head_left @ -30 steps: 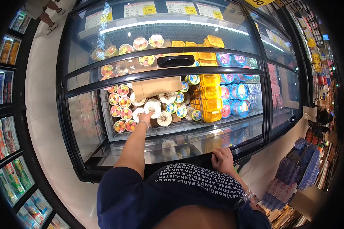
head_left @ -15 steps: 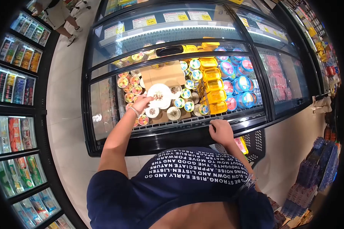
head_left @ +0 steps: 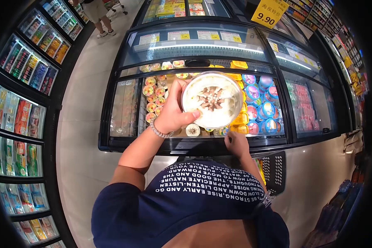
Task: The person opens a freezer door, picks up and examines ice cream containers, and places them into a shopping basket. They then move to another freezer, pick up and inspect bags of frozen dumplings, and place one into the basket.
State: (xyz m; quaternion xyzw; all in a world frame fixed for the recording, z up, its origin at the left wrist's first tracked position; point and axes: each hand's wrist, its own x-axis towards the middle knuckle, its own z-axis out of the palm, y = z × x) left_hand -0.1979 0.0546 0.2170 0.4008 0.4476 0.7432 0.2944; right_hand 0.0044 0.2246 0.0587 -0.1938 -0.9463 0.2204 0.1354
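My left hand (head_left: 178,109), with a beaded bracelet at its wrist, holds a large round ice cream tub (head_left: 213,100) by its left side. White contents with a brown flower-like pattern show at the top. The tub is raised above the freezer chest (head_left: 186,147), close to my eyes. My right hand (head_left: 236,144) is curled at the freezer's front edge; whether anything lies inside its fingers is hidden. Below the raised tub sits a smaller round tub (head_left: 192,130) with a similar pattern. Yellow tubs (head_left: 240,120) and blue-rimmed tubs (head_left: 268,110) lie to the right.
Sliding glass lids (head_left: 194,45) cover the rear of the freezer. A yellow price sign (head_left: 268,13) stands at the back right. A dark perforated basket (head_left: 275,171) is below my right arm. Upright display coolers (head_left: 18,111) line the left aisle, where a person (head_left: 97,16) stands.
My left hand has lifted the ice cream tub out of the freezer, up and to the right towards my eyes. My right hand stays curled at the front edge. The camera view has shifted.
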